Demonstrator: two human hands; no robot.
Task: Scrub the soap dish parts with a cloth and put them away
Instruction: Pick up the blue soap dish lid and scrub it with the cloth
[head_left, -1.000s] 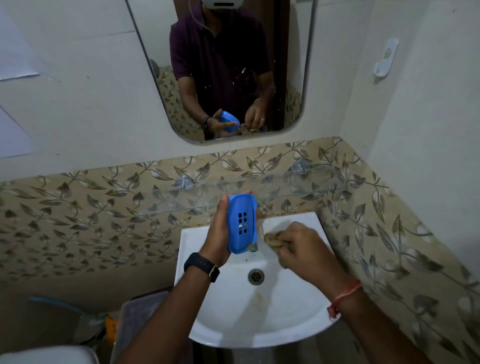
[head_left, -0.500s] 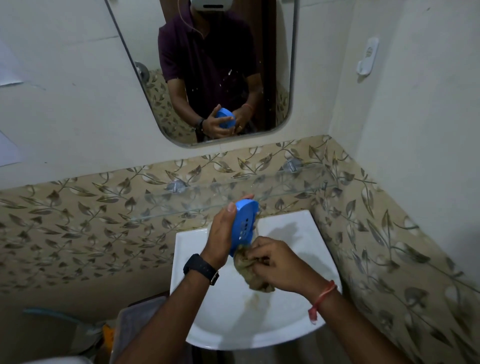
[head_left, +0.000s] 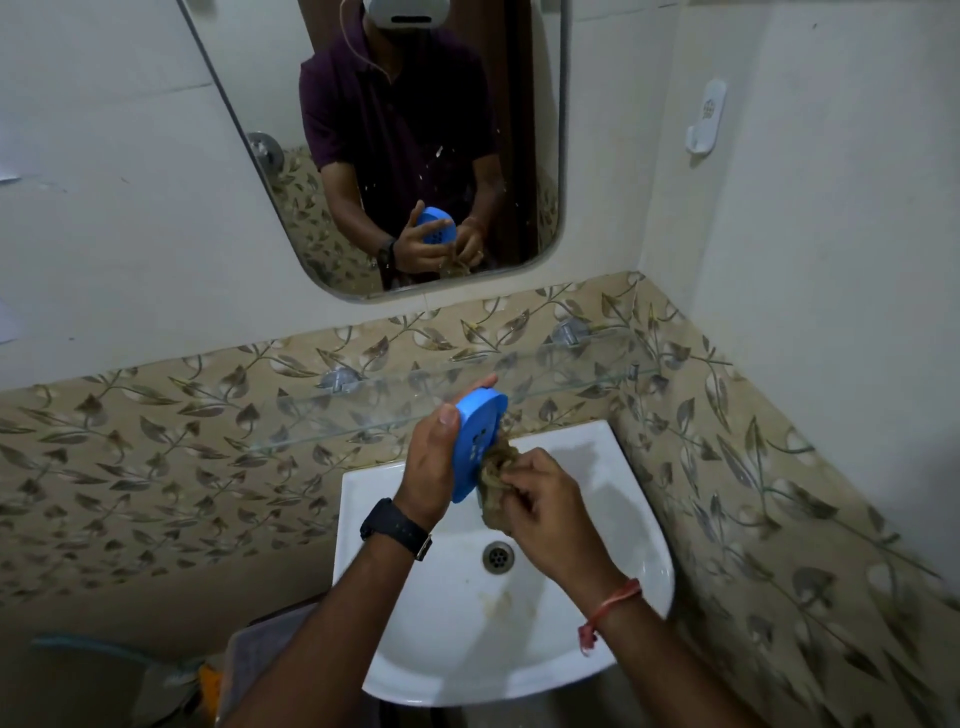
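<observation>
A blue oval soap dish part (head_left: 475, 436) with small drain holes stands on edge above the white sink (head_left: 639, 525). My left hand (head_left: 431, 462) grips it from the left side, thumb on the near rim. My right hand (head_left: 540, 493) holds a crumpled brownish cloth (head_left: 496, 467) and presses it against the lower face of the blue part. The cloth's lower end hangs over the basin. The mirror (head_left: 260, 104) reflects both hands, the blue part and the cloth.
A glass shelf (head_left: 571, 374) runs along the leaf-patterned tile band just behind my hands. The sink drain (head_left: 497, 556) lies below them. A white wall hook (head_left: 705, 117) sits on the right wall. A container and clutter (head_left: 249, 660) stand on the floor at left.
My right hand brought the cloth from beside the blue part onto its face and is rubbing it. The left hand tilted the part slightly.
</observation>
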